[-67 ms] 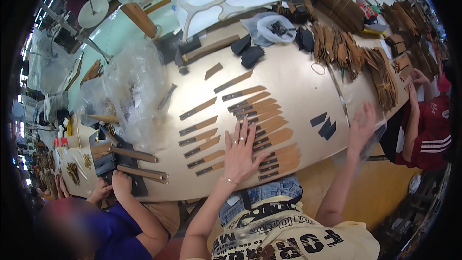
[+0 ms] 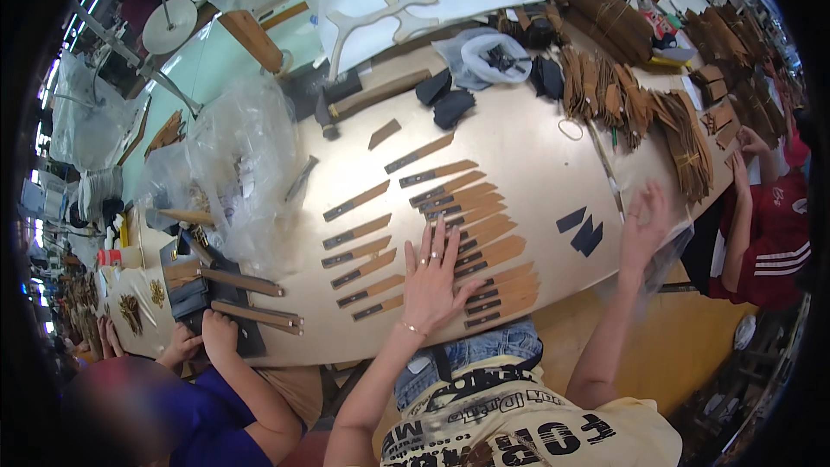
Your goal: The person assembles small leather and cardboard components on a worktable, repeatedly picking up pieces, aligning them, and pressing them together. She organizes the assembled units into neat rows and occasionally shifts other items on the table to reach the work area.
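My left hand (image 2: pixel 432 281) lies flat with fingers spread on a row of overlapping brown leather strips (image 2: pixel 506 251), each with a dark patch at its left end. Further strips (image 2: pixel 359 229) lie apart in a column to the left of that hand. My right hand (image 2: pixel 648 220) is raised over the right part of the table, fingers loosely apart and slightly blurred; I see nothing in it. Left of it are several small black pieces (image 2: pixel 588 235). A lone brown piece (image 2: pixel 385 133) lies beyond the strips.
A hammer (image 2: pixel 380 93) and black pads (image 2: pixel 453 108) lie at the back, beside a plastic bag (image 2: pixel 494 56). Bundled brown leather strips (image 2: pixel 605 91) fill the far right. Clear plastic (image 2: pixel 242 164) is heaped at left. Co-workers sit left, near a black leather piece (image 2: pixel 251 337), and right.
My right hand has shifted slightly to the left. My left hand stays on the strips, almost unmoved.
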Motion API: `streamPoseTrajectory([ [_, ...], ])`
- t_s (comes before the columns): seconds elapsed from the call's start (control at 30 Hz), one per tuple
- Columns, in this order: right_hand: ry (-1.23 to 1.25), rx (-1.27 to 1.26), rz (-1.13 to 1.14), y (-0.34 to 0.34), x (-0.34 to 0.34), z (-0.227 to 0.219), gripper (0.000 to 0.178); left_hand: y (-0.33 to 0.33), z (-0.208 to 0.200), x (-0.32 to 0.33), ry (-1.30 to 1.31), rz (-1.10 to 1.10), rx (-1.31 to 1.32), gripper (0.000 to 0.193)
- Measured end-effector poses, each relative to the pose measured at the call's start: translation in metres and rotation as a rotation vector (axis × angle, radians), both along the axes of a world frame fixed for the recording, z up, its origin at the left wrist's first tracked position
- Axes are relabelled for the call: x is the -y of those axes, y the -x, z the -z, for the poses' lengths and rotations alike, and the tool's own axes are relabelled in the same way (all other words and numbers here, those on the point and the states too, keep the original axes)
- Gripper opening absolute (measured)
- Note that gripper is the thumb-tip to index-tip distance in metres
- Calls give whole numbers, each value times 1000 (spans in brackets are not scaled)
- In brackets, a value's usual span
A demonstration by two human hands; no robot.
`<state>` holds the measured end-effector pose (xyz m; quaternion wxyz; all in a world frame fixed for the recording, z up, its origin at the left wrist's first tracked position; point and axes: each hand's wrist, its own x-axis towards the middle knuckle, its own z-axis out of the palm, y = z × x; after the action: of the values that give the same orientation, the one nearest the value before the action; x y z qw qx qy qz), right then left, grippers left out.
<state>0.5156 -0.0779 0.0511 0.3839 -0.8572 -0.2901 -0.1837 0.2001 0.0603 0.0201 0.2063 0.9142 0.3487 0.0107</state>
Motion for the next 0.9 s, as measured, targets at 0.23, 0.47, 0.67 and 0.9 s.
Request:
streamPoseTrajectory([
  [0.23, 24, -236, -198, -2, -79, -28, 27, 27, 0, 21, 18, -230, 285, 83],
  [0.47, 165, 115, -518, -59, -216, 15, 21, 61, 12, 68, -24, -358, 308, 75],
  [0.67, 458, 134, -338, -75, -265, 32, 32, 65, 21, 77, -107, -497, 308, 71],
  [0.9, 668, 105, -309, -81, -276, 32, 32, 59, 24, 76, -254, -500, 340, 59],
])
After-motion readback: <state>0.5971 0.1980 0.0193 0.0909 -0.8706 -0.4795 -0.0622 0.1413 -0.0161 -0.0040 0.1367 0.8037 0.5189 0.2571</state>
